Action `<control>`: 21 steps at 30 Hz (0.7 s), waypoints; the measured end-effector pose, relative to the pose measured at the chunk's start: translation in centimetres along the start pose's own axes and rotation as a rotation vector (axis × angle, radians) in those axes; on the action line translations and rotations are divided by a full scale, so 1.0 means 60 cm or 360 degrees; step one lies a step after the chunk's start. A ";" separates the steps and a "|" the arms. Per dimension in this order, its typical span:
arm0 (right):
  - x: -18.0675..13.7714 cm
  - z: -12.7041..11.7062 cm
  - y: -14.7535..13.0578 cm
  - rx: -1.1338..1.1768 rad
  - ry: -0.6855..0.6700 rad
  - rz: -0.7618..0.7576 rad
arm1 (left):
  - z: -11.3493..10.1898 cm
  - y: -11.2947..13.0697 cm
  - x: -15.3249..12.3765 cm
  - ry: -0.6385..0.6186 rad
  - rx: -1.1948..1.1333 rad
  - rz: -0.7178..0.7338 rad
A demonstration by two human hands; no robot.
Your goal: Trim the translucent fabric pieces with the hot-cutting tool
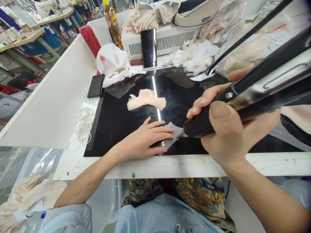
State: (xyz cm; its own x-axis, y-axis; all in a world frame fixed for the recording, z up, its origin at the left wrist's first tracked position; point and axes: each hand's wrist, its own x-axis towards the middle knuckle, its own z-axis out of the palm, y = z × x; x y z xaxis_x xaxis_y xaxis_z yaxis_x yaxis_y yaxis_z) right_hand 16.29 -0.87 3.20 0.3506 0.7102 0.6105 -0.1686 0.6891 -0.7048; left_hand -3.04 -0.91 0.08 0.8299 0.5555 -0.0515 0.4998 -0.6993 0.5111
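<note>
Left hand [152,137] on a sheer piece [172,139], right hand [228,140] gripping a tool [255,92]

Along the left edge of the black panel [116,129], on the white table [170,166], lie pale rings [84,124], with a dark flat device [95,86] just beyond them. At the panel's far left corner sits a crumpled white bag [114,61]. Pale pink cloth [146,99] lies on the panel, left of its middle. A dark phone [149,48] stands upright at the panel's far edge. Near the panel's front edge, the left hand lies palm down, its fingers spread loosely, some fingertips resting on the sheer piece. Right of that, above the panel, the right hand's fingers are wrapped around the black handle, and the tool's tip meets the sheer piece's right side.
</note>
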 end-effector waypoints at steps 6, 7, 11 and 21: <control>-0.011 0.002 -0.005 -0.0023 -0.0099 0.0050 | 0.004 -0.001 0.001 0.0030 0.0024 0.0008; -0.013 0.001 -0.004 -0.0026 -0.0140 0.0043 | 0.004 -0.002 0.001 0.0033 0.0027 0.0009; -0.020 -0.003 0.002 -0.0033 -0.0182 0.0017 | 0.006 -0.003 0.000 0.0040 0.0027 0.0014; -0.029 0.007 0.002 -0.0154 0.0018 0.0044 | 0.009 -0.006 0.000 0.0060 -0.0006 0.0015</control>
State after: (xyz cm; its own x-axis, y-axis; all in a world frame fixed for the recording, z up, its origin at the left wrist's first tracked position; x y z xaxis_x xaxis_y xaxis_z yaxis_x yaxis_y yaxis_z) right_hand 15.26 -1.93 2.22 0.3578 0.7266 0.5866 -0.0888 0.6518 -0.7532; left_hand -3.06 -0.91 -0.57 0.8248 0.5653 -0.0141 0.4908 -0.7032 0.5144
